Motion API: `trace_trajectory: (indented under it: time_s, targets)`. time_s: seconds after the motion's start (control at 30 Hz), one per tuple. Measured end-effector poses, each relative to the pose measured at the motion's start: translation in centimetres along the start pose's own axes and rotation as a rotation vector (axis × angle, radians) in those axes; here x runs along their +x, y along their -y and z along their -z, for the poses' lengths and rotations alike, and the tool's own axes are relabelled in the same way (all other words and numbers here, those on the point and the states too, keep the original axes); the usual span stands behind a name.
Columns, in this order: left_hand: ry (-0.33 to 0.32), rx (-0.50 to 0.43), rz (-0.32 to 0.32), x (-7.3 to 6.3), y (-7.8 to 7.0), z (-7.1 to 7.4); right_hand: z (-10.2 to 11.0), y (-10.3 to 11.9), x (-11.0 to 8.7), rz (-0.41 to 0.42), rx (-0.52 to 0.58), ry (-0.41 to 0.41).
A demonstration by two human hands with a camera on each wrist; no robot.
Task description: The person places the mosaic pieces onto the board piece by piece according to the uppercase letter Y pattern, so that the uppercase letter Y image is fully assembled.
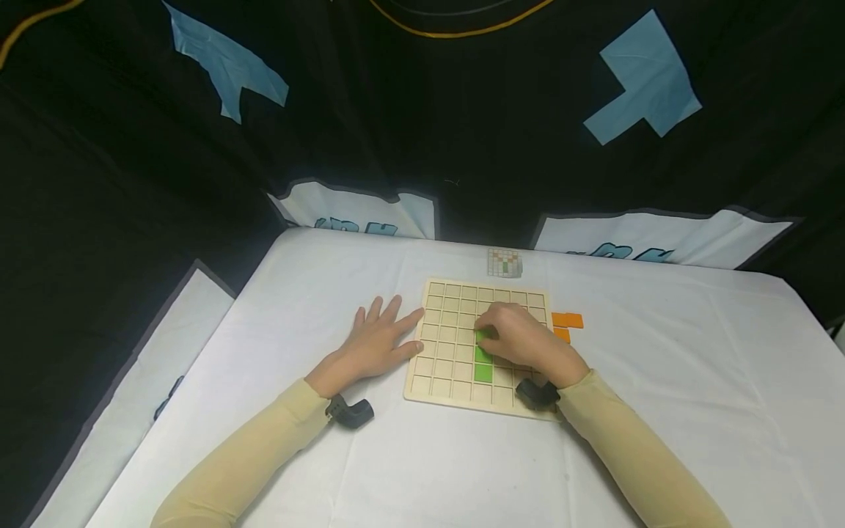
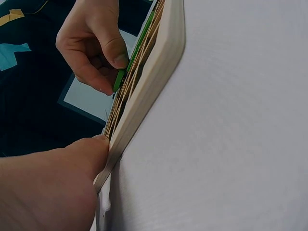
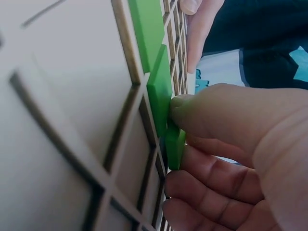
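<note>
A pale wooden grid board [image 1: 441, 369] lies on the white table. My right hand [image 1: 521, 341] is over its middle, thumb and fingers pinching a green square tile [image 3: 176, 148] at the grid. In the right wrist view, two more green tiles [image 3: 160, 91] sit in line beside the pinched one, in the same column of the grid. My left hand [image 1: 371, 347] lies with spread fingers at the board's left edge, its thumb and index finger touching the rim.
Several orange tiles [image 1: 568, 320] lie against the board's right side. Behind the board is a small card [image 1: 505, 263] printed with a coloured grid. Black cloth [image 1: 462, 132] with blue tape hangs beyond the table [image 1: 673, 367].
</note>
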State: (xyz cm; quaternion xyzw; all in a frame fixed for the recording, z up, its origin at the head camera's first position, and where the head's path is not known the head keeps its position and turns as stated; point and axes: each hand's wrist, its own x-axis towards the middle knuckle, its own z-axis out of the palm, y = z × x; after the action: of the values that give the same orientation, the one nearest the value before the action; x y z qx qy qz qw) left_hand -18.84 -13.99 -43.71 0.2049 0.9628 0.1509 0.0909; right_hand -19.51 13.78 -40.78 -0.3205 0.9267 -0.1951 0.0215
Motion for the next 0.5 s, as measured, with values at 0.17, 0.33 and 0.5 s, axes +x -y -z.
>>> trace_trajectory:
  time_s: [0.17,0.33,0.5]
  targets:
    - [-0.006,0.002,-0.004,0.02,0.04,0.05,0.10,-0.04,0.04,0.007,-0.003,-0.006]
    - [-0.008,0.003,0.000,0.07,0.04,-0.02,-0.01,-0.11,0.01,0.004,0.010,-0.014]
    - [-0.005,0.005,0.004,0.05,0.01,-0.09,-0.18,-0.27,0.01,0.011,0.017,-0.018]
